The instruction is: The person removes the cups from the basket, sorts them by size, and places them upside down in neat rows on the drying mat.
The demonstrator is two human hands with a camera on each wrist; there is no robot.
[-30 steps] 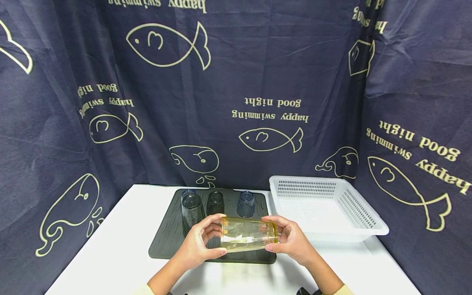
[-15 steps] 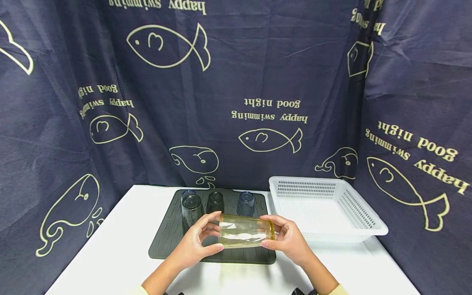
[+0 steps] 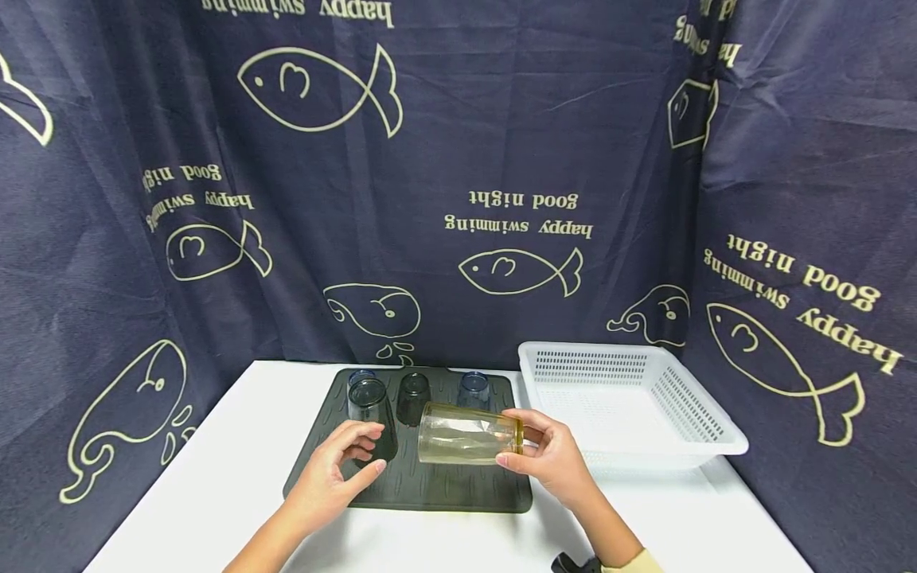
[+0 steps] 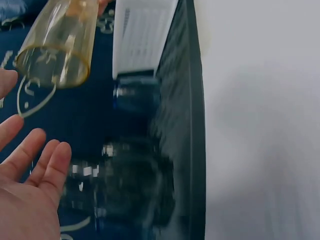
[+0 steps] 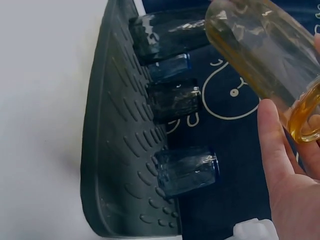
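A tall, clear yellow drinking glass (image 3: pixel 462 438) lies sideways in the air above the dark drying mat (image 3: pixel 458 492). My right hand (image 3: pixel 548 458) grips it by its thick amber base, thumb in front and fingers behind. The glass's rim points left, towards my left hand (image 3: pixel 329 481), which is apart from it with the fingers spread and nothing in them. In the left wrist view a gap shows between those fingers and the yellow glass (image 4: pixel 62 45). Just behind the left hand stands a tall dark glass (image 3: pixel 370 406) on the mat.
On the mat also stand a short dark glass (image 3: pixel 413 398), a blue glass (image 3: pixel 474 390) and another blue glass (image 3: pixel 360 376) partly hidden behind the tall dark one. Right of the mat is a white perforated basket (image 3: pixel 595 406). A navy fish-print curtain (image 3: pixel 430 159) encloses the white table.
My left hand has let go of the yellow glass and moved left. The right hand alone now holds it, slightly further left and tilted a little.
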